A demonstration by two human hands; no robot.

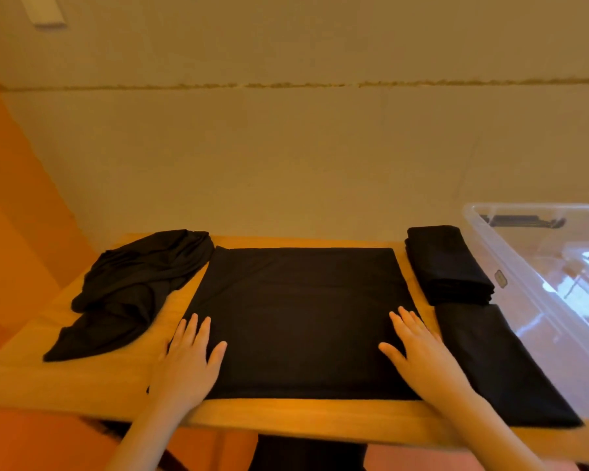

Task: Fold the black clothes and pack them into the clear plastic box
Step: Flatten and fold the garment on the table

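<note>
The half-folded black garment (300, 317) lies flat in the middle of the desk (123, 382), and both hands press on its near part. The risk from here: the thin cloth may slide or wrinkle when the next fold is lifted, so the edges do not meet — or a sleeve of the crumpled pile (133, 287) at the left gets dragged along. The left hand (187, 362) and the right hand (419, 355) each have a fully open grip, fingers straight and spread, holding nothing. Two folded pieces (453, 263) lie just beside the clear plastic box (510, 266) at the right, which looks not yet packed.
</note>
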